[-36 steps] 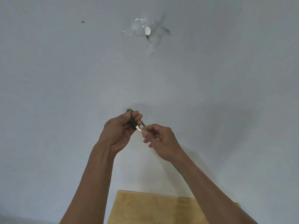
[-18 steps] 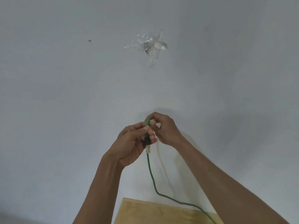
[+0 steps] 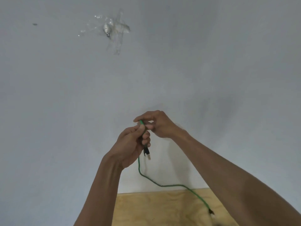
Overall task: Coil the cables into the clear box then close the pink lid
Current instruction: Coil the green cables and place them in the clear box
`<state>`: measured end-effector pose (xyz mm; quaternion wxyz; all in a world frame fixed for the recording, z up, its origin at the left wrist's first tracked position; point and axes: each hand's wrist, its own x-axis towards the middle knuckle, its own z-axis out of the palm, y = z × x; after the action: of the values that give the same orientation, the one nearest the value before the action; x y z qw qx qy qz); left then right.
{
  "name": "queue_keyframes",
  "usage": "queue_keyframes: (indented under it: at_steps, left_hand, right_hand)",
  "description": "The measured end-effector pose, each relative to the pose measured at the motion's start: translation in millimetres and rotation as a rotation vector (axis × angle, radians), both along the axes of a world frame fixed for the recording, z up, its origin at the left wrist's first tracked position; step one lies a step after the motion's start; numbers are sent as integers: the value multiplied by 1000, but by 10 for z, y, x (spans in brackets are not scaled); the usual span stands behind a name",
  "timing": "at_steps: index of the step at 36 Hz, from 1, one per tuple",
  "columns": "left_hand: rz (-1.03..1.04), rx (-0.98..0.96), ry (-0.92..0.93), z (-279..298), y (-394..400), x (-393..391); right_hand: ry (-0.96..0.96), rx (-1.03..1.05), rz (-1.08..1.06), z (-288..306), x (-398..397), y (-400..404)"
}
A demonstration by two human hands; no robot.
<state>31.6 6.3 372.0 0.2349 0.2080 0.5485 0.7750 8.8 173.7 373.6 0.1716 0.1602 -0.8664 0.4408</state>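
Observation:
A thin green cable hangs in the air in front of a pale wall. My left hand grips it near one end, and its black plug with a metal tip dangles just below my fingers. My right hand pinches the bent top of the same cable right above my left thumb. The loose length drops, curves right and ends in a second dark plug over the wooden table. The clear box and pink lid are out of view.
The grey-white wall fills most of the view. A small metal hook under clear tape is stuck high on the wall, with a dark speck to its left. Only the table's far edge shows at the bottom.
A second ago my hands held the plug between them. My right hand has since moved above the left, folding the cable over, so the plug hangs down and more cable trails to the table.

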Motion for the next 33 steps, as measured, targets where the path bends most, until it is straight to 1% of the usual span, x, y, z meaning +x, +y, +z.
queue_keyframes:
  at_steps: [2, 3, 6, 8, 11, 14, 16, 17, 18, 19, 22, 24, 27, 30, 33]
  left_hand:
    - [-22, 47, -8, 12, 77, 35]
    - [-35, 70, 0, 26, 119, 56]
    - [-52, 116, 47, 104, 247, 103]
    - [-14, 117, 80, 179, 311, 91]
    - [95, 90, 181, 302, 374, 8]
    - [205, 28, 307, 369, 375, -115]
    - [244, 2, 352, 398, 355, -174]
    - [252, -6, 368, 409, 343, -197]
    - [257, -23, 391, 415, 330, -217]
    - [265, -51, 421, 415, 316, -239]
    - [285, -169, 511, 372, 271, -303]
    - [292, -212, 533, 313, 245, -332]
    - [321, -249, 544, 226, 210, -373]
    - [294, -270, 516, 136, 181, -376]
    - [246, -278, 478, 66, 166, -333]
  right_hand:
    - [-18, -140, 35, -98, 61, 40]
    - [-11, -162, 10, -115, 117, 36]
    - [-133, -217, -10, -237, 248, -6]
    - [-216, -212, -46, -413, 339, -22]
    - [-324, -293, -59, -607, 525, -124]
    - [-391, -522, -37, -678, 645, -179]
    - [-465, -696, 26, -641, 708, -199]
    - [-486, -750, 39, -622, 732, -197]
    - [-487, -757, 33, -595, 756, -182]
    - [-470, -725, 11, -574, 762, -157]
    - [-298, -434, -115, -479, 780, -98]
    - [-181, -264, -171, -417, 799, -48]
    - [-25, -64, -224, -286, 834, 67]
    - [122, 112, -310, -155, 836, 186]
    - [224, 185, -349, -37, 823, 263]
